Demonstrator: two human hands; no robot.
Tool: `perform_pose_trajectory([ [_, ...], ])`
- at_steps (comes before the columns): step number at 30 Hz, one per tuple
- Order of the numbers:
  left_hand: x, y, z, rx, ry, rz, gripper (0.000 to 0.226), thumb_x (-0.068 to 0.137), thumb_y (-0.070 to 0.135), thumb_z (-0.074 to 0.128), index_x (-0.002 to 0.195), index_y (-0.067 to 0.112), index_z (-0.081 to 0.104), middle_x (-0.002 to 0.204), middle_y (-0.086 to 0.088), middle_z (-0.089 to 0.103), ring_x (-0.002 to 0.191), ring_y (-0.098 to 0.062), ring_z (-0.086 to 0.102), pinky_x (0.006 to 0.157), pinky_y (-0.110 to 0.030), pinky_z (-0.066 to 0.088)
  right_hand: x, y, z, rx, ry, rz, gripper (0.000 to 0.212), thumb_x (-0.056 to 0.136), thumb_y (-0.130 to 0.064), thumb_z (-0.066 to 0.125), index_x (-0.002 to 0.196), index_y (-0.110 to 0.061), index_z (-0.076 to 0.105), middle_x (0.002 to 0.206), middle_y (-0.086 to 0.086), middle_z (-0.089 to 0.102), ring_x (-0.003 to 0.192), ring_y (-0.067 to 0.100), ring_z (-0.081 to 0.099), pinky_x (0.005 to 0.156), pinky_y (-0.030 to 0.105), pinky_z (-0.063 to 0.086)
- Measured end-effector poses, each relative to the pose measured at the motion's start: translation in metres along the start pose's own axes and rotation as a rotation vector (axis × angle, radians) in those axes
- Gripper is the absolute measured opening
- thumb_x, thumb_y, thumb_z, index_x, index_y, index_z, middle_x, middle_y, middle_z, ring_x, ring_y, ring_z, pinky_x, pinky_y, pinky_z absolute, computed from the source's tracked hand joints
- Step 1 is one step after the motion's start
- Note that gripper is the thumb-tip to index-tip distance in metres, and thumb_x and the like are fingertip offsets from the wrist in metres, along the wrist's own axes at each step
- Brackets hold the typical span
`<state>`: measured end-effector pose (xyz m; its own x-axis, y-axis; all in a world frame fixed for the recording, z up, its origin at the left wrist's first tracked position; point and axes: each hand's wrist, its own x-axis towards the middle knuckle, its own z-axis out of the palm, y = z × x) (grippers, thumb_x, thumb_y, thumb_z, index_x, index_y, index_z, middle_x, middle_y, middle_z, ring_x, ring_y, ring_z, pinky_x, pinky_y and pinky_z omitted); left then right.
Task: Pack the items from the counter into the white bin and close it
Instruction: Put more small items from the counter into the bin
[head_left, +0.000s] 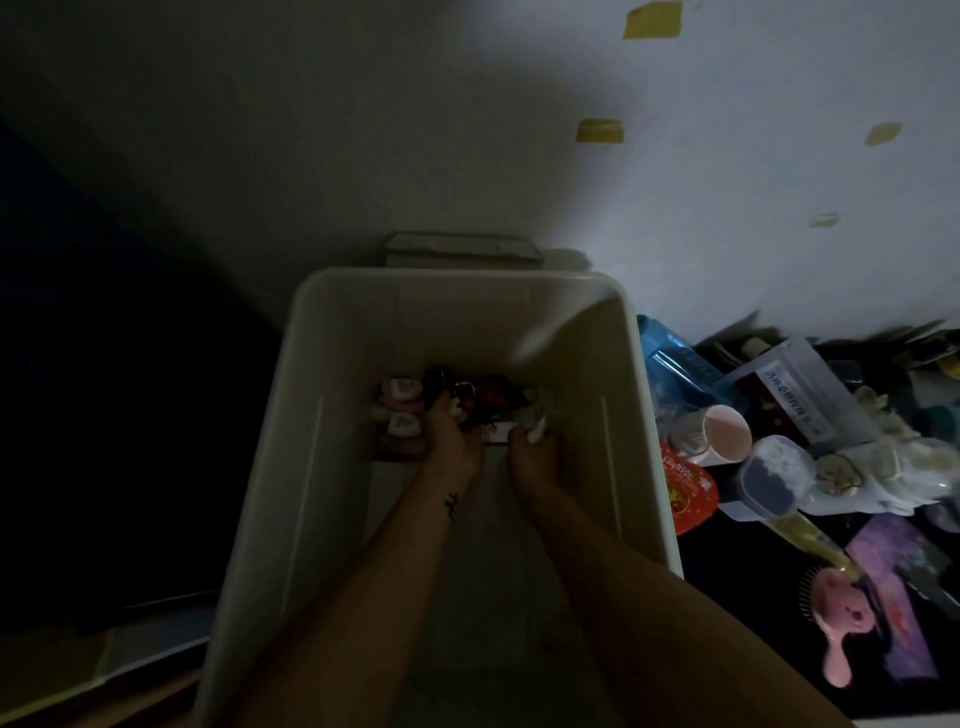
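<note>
White bin (291, 467). Head view, the only one I have.

- Position: directly below me, open-topped, its long axis running away from me towards the wall. No lid is on it. A pale flat piece (462, 249) sits just behind the far rim; I cannot tell if that is the lid.
- Contents: a small heap at the far end of the floor, with pink-and-white pieces (400, 410) on the left and dark oddments (488, 397) beside them. The near floor is bare.
- Left hand (449, 441): arm straight down into the bin, fingers buried in the dark oddments. It is too dim to say whether they grip anything.
- Right hand (532, 460): just beside the left, fingers curled round a small white thing (537, 428), low over the floor.
- Counter goods: all to the right of the bin, outside its right wall. The red packet (685, 486) and paper cup (727, 439) are closest, the pink hairbrush (844, 631) nearer me.

Judgement: packing is barely begun. The next pick lies rightward, so the right hand is the nearer one, and it must rise over the wall first.
</note>
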<state>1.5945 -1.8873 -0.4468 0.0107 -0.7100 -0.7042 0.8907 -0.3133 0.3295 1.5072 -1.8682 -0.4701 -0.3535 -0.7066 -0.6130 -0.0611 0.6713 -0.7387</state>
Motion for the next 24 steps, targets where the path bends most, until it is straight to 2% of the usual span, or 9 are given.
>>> perform_pose_trajectory([
  [1, -0.003, -0.002, 0.000, 0.120, 0.007, 0.067, 0.040, 0.100, -0.002, 0.041, 0.140, -0.008, 0.039, 0.096, 0.006, 0.052, 0.079, 0.018, 0.057, 0.071, 0.001, 0.043, 0.000, 0.000, 0.001, 0.007, -0.014, -0.009, 0.057, 0.093, -0.013, 0.055, 0.146, -0.006, 0.036, 0.146, 0.012, 0.047, 0.129, 0.030, 0.050, 0.104, 0.034, 0.042],
  [3, 0.001, -0.003, 0.004, 0.251, 0.176, 0.134, 0.038, 0.103, 0.012, 0.039, 0.136, -0.005, 0.048, 0.117, -0.015, 0.061, 0.104, -0.016, 0.062, 0.092, -0.029, 0.050, 0.001, -0.002, 0.002, 0.006, -0.027, -0.025, 0.058, 0.092, -0.011, 0.056, 0.147, -0.008, 0.036, 0.143, 0.013, 0.050, 0.128, 0.030, 0.051, 0.105, 0.036, 0.043],
  [5, 0.003, -0.002, 0.007, 0.289, 0.224, 0.083, 0.035, 0.103, 0.016, 0.038, 0.126, -0.002, 0.057, 0.118, -0.019, 0.062, 0.105, -0.032, 0.060, 0.093, -0.040, 0.049, 0.004, -0.005, 0.003, -0.019, 0.002, -0.054, 0.051, 0.093, -0.014, 0.056, 0.142, -0.008, 0.045, 0.138, 0.013, 0.054, 0.127, 0.032, 0.052, 0.104, 0.039, 0.044],
  [8, 0.002, -0.005, 0.000, 0.363, 0.281, 0.082, 0.023, 0.098, 0.006, 0.038, 0.101, 0.004, 0.062, 0.099, -0.014, 0.062, 0.083, -0.026, 0.059, 0.077, -0.036, 0.051, 0.008, -0.008, 0.003, -0.099, 0.001, -0.109, 0.047, 0.099, -0.024, 0.048, 0.144, -0.014, 0.044, 0.144, 0.011, 0.049, 0.132, 0.029, 0.046, 0.110, 0.037, 0.038],
  [11, 0.005, -0.008, -0.008, 0.442, 0.313, 0.090, 0.033, 0.095, 0.002, 0.045, 0.125, -0.003, 0.057, 0.122, -0.020, 0.060, 0.110, -0.036, 0.059, 0.099, -0.047, 0.048, 0.010, -0.009, 0.006, -0.133, -0.061, -0.134, 0.051, 0.101, -0.026, 0.042, 0.151, -0.019, 0.034, 0.151, 0.008, 0.042, 0.137, 0.027, 0.041, 0.115, 0.036, 0.033],
  [13, 0.007, -0.010, -0.012, 0.434, 0.316, 0.047, 0.038, 0.097, 0.007, 0.049, 0.133, -0.001, 0.053, 0.130, -0.022, 0.057, 0.120, -0.039, 0.055, 0.104, -0.050, 0.044, 0.014, -0.010, 0.007, -0.145, -0.049, -0.119, 0.051, 0.100, -0.024, 0.045, 0.149, -0.014, 0.036, 0.148, 0.011, 0.045, 0.134, 0.028, 0.044, 0.109, 0.031, 0.036],
  [16, 0.010, -0.010, -0.018, 0.417, 0.346, 0.004, 0.039, 0.098, 0.014, 0.050, 0.134, -0.001, 0.052, 0.133, -0.023, 0.056, 0.122, -0.039, 0.054, 0.105, -0.051, 0.043, 0.017, -0.014, 0.007, -0.094, -0.015, -0.078, 0.048, 0.098, -0.020, 0.050, 0.144, -0.006, 0.041, 0.146, 0.014, 0.047, 0.131, 0.031, 0.047, 0.105, 0.031, 0.039],
  [21, 0.010, -0.010, -0.022, 0.460, 0.316, -0.016, 0.040, 0.096, 0.014, 0.056, 0.134, 0.002, 0.053, 0.131, -0.020, 0.058, 0.120, -0.036, 0.055, 0.105, -0.049, 0.044, 0.015, -0.019, 0.008, -0.102, 0.027, -0.128, 0.046, 0.096, -0.015, 0.054, 0.139, -0.001, 0.047, 0.138, 0.018, 0.053, 0.128, 0.036, 0.050, 0.106, 0.047, 0.042],
  [24, 0.006, -0.010, -0.029, 0.482, 0.283, -0.018, 0.039, 0.098, 0.012, 0.050, 0.136, 0.000, 0.048, 0.110, -0.012, 0.064, 0.095, -0.022, 0.064, 0.081, -0.032, 0.056, 0.008, -0.014, 0.006, -0.119, 0.013, -0.129, 0.056, 0.095, -0.007, 0.053, 0.148, -0.006, 0.036, 0.147, 0.015, 0.045, 0.135, 0.032, 0.043, 0.111, 0.045, 0.037],
])
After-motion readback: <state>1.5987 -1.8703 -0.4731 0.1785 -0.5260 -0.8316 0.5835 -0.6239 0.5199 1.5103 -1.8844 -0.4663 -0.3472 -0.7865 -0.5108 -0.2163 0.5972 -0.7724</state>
